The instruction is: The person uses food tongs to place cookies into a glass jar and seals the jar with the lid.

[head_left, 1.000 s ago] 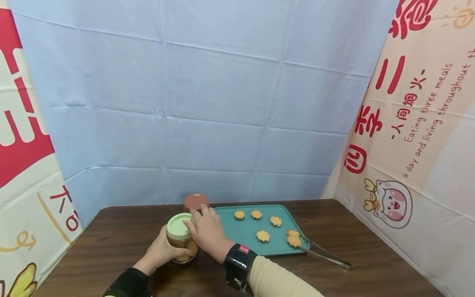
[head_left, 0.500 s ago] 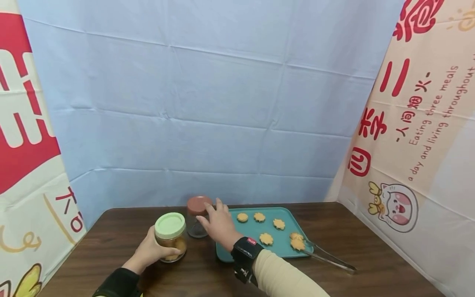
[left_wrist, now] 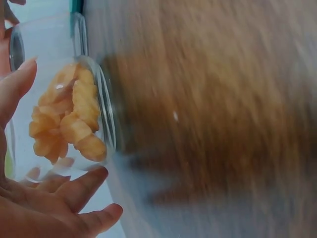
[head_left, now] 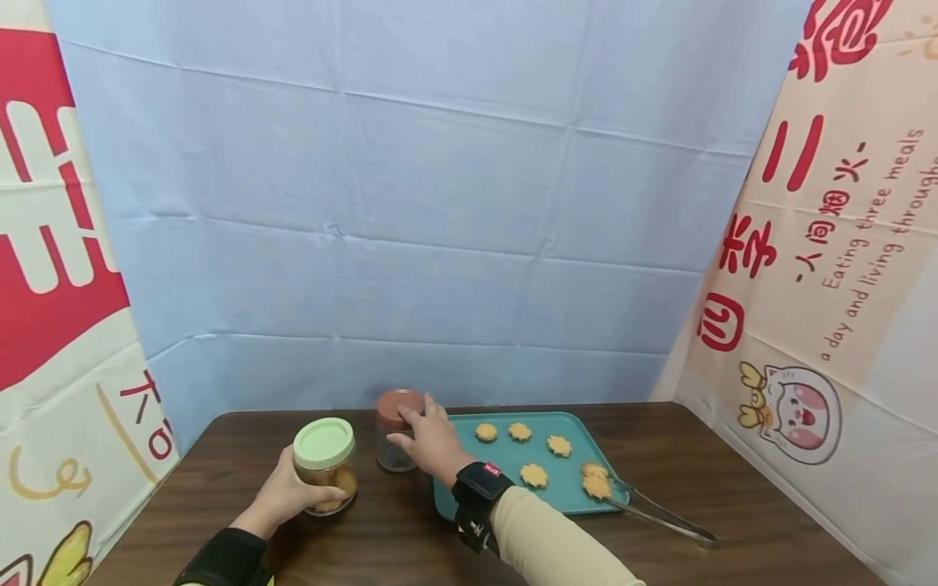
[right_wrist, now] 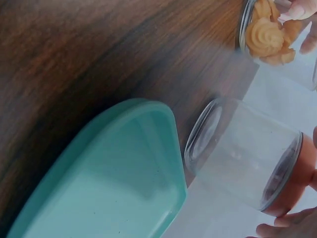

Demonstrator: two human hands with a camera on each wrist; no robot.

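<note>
My left hand [head_left: 282,492] grips a clear jar [head_left: 324,472] with a pale green lid, thumb across its front. Through its wall in the left wrist view several golden cookies [left_wrist: 69,114] show, piled inside. A second clear jar [right_wrist: 237,144], topped by a red-brown lid [head_left: 399,405], stands upright near the back of the table with nothing inside. At that lid's right side is my right hand [head_left: 438,446], fingers spread and fingertips right at the lid. In the right wrist view its fingers [right_wrist: 292,225] are partly cut off by the frame edge.
A teal tray [head_left: 506,496] lies right of the second jar with several flower-shaped cookies [head_left: 533,475] on it. Metal tongs [head_left: 667,517] rest across its right rim, tips at two cookies. A pale blue cloth [head_left: 454,203] hangs behind the wooden table [head_left: 396,541].
My left hand has carried the green-lidded jar leftward. The right hand has left that jar's lid and reached over to the red-brown lid. The view has shifted slightly.
</note>
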